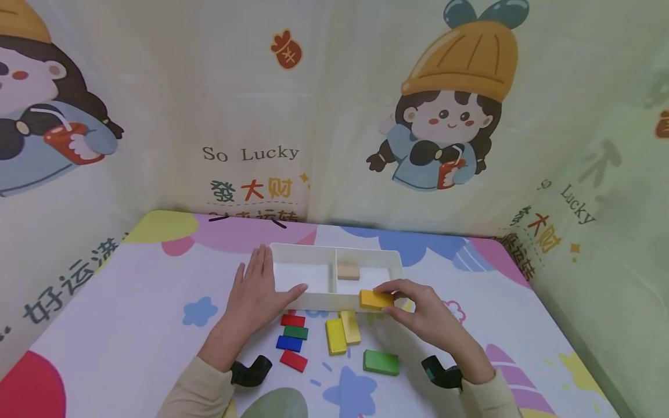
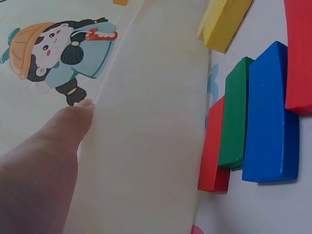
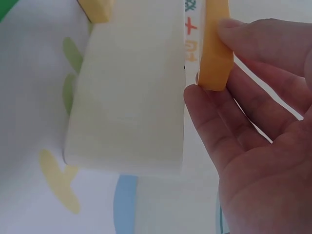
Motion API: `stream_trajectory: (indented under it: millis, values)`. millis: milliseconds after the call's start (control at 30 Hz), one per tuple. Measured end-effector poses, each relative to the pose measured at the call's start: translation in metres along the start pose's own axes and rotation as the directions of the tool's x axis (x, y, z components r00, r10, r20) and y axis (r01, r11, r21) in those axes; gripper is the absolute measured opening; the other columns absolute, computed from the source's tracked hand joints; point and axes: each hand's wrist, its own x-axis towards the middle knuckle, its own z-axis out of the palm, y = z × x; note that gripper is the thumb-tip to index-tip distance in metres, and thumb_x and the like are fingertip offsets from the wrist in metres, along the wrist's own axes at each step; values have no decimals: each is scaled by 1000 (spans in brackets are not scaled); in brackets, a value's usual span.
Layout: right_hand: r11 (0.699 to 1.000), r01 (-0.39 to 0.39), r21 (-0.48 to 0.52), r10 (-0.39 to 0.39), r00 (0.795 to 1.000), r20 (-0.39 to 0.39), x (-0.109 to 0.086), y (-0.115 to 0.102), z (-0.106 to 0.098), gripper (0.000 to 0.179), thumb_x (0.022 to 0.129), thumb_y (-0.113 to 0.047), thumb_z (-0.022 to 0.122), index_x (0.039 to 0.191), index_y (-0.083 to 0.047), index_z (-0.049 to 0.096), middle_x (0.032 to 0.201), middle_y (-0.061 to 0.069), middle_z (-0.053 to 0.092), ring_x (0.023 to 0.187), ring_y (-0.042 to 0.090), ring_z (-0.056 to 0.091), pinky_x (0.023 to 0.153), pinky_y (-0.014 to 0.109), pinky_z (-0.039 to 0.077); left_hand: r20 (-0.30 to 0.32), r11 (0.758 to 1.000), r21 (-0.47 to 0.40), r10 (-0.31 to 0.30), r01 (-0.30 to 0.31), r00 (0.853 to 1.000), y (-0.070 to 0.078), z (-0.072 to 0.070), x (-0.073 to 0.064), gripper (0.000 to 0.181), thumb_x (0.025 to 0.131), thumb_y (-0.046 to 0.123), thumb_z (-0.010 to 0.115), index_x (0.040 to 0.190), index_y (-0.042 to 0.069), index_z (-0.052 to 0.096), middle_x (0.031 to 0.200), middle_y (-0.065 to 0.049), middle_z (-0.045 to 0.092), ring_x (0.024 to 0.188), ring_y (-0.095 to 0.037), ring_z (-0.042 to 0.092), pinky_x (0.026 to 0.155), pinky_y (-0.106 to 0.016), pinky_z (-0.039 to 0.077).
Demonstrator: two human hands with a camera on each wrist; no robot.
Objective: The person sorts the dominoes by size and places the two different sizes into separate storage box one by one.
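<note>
A white two-compartment box (image 1: 303, 301) stands on the table, a plain wooden block (image 1: 348, 272) lying in its right compartment. My left hand (image 1: 258, 296) rests against the box's left end, fingers straight, thumb stretched along the front wall. My right hand (image 1: 428, 313) pinches an orange-yellow block (image 1: 375, 299) between thumb and fingers at the front wall's right part. In the right wrist view that block (image 3: 215, 48) is at the box's rim. In front of the box lie two yellow blocks (image 1: 336, 337) side by side, touching.
Left of the yellow blocks lies a column of small blocks: a red block (image 1: 293, 320), a green block (image 1: 295, 332), a blue block (image 1: 290, 343) and another red block (image 1: 294, 361). A larger green block (image 1: 381, 362) lies nearer, to the right. A printed curtain (image 1: 345, 116) hangs behind the table.
</note>
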Motion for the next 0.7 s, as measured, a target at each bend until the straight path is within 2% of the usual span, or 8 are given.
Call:
stream_trajectory:
  millis: [267, 433, 700]
  values:
    - [1000, 20, 10, -20, 1000, 1, 13, -1, -1, 34, 86, -6, 76, 117, -18, 68, 116, -5, 71, 99, 9, 66, 89, 38, 59, 1, 1000, 6, 4, -4, 1000, 0, -4, 0, 115, 82, 68, 62, 157, -3, 11, 165, -23, 12, 153, -41, 13, 121, -65, 14]
    - [1000, -2, -9, 2, 1000, 0, 23, -2, -3, 34, 86, -7, 76, 117, -19, 69, 116, -7, 71, 99, 9, 66, 89, 31, 58, -10, 1000, 15, 1, -1, 1000, -1, -5, 0, 114, 83, 68, 61, 156, -4, 12, 165, -23, 13, 153, -41, 13, 121, -65, 14]
    - [1000, -4, -14, 4, 1000, 15, 34, 2, -3, 31, 88, -7, 74, 117, -14, 69, 116, -2, 71, 100, 14, 66, 91, 40, 58, 0, 1000, 3, 4, -4, 1000, 1, -3, 0, 115, 83, 68, 62, 157, -3, 11, 165, -23, 11, 153, -42, 12, 120, -65, 13]
